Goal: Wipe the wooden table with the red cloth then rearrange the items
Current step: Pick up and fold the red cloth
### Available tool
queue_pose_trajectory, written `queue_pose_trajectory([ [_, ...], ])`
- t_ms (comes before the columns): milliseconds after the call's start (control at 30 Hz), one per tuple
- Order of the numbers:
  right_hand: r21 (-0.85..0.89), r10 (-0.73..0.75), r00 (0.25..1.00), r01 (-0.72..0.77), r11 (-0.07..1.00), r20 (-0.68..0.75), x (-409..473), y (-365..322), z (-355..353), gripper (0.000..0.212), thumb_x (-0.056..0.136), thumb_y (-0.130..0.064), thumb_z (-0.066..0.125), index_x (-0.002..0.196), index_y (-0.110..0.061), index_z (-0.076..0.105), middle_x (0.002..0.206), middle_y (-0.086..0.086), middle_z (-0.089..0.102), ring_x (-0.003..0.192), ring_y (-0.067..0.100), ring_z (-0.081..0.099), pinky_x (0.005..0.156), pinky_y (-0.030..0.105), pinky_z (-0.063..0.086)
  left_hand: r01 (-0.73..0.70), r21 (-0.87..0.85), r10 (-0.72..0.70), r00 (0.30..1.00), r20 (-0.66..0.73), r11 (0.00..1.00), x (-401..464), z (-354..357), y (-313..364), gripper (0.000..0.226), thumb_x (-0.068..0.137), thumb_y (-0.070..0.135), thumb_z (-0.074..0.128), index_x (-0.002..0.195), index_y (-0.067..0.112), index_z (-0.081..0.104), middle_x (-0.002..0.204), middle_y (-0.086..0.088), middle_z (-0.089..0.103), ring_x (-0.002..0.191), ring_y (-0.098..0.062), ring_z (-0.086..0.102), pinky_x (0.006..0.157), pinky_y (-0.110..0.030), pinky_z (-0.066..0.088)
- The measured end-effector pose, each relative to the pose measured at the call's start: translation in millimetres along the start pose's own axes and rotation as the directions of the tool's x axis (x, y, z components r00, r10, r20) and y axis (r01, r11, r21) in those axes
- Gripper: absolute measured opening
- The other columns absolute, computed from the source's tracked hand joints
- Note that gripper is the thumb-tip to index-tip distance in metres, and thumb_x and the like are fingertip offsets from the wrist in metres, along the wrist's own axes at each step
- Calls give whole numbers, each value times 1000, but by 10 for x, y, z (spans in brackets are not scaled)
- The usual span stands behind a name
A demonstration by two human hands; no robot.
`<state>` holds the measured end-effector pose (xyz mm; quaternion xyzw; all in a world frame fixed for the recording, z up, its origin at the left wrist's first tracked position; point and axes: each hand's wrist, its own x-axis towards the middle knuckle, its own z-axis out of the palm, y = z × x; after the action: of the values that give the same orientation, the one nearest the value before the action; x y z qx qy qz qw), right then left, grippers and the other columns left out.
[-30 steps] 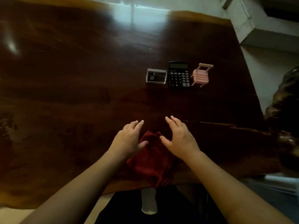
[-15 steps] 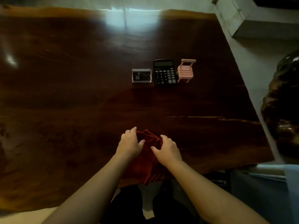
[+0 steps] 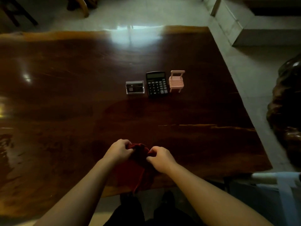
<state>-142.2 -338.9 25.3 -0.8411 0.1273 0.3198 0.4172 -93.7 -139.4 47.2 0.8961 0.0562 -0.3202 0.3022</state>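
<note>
Both hands, left (image 3: 119,150) and right (image 3: 160,158), pinch the cloth (image 3: 138,160) bunched between them; its length trails toward 6 o'clock.

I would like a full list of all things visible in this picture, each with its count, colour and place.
wooden table: one, dark brown and glossy, fills most of the view
red cloth: one, dark red, bunched at the near table edge, part hanging over it
card holder: one, clear with a dark card inside, mid-table, leftmost of a row of three
calculator: one, black, middle of the row
miniature chair: one, pink, upright, right end of the row
floor: pale tiles, beyond and right of the table
dark carved object: one, dark brown, right edge, kind unclear
left hand: one, closed on the cloth's left side
right hand: one, closed on the cloth's right side
</note>
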Motion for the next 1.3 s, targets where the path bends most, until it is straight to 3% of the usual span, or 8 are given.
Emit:
queue_pose_trajectory([
  [167,171,-150,989,146,974,6,-342,-116,-400,11,94,-27,67,99,-37,66,106,-4,65,87,14,71,71,30,63,-100,-134,97,995,-24,986,-346,-249,177,4,96,26,64,96,30,65,92,3,69,77,-12,67,57,-20,48],
  [333,186,-235,954,269,945,-187,-736,-290,-925,9,91,-33,70,94,-41,68,96,-8,68,76,3,67,61,20,57,-222,-328,224,974,-33,918,-544,-439,566,7,94,30,66,100,27,69,96,-2,72,83,-21,72,71,-37,59],
  [500,236,-199,908,298,925,-369,-1266,-302,-1391,10,92,-34,69,99,-41,69,93,-14,71,84,0,68,63,17,53,-318,-443,390,918,77,838,-559,-518,1100,9,93,29,65,99,29,71,97,-3,73,82,-12,74,61,-24,58],
  [667,341,-27,761,322,883,-648,-1968,21,-1598,14,90,-29,73,95,-41,72,91,-16,73,82,5,72,63,18,55,-425,-423,566,767,302,800,-610,-344,1877,12,80,44,66,91,43,72,96,11,74,84,-17,74,69,-39,64],
  [800,389,109,640,315,866,-760,-2381,279,-1588,25,89,-16,74,88,-41,74,87,-5,75,76,13,73,63,26,58,-505,-426,658,622,425,751,-684,-76,2309,20,82,45,71,98,34,73,99,-3,75,87,-29,75,74,-51,63],
  [900,458,251,516,323,828,-819,-2769,623,-1558,27,88,-5,74,84,-32,75,78,-1,76,69,12,72,58,24,56,-582,-400,701,508,501,708,-867,295,2763,8,87,35,73,95,33,74,96,-3,76,86,-26,75,67,-41,62],
  [1100,555,470,306,318,769,-828,-3394,1398,-1516,25,86,3,72,87,-22,73,75,-2,73,69,10,69,60,26,55,-723,-278,678,343,650,632,-1270,1300,3525,10,94,23,68,102,29,72,99,-5,76,91,-24,74,84,-46,60],
  [1300,718,654,298,313,621,-696,-3807,2299,-1639,15,90,-2,70,92,-17,70,85,2,72,78,15,70,66,23,53,-796,-139,600,316,735,589,-1620,2379,4105,12,95,20,65,106,22,68,106,-6,72,96,-20,71,87,-40,59],
])
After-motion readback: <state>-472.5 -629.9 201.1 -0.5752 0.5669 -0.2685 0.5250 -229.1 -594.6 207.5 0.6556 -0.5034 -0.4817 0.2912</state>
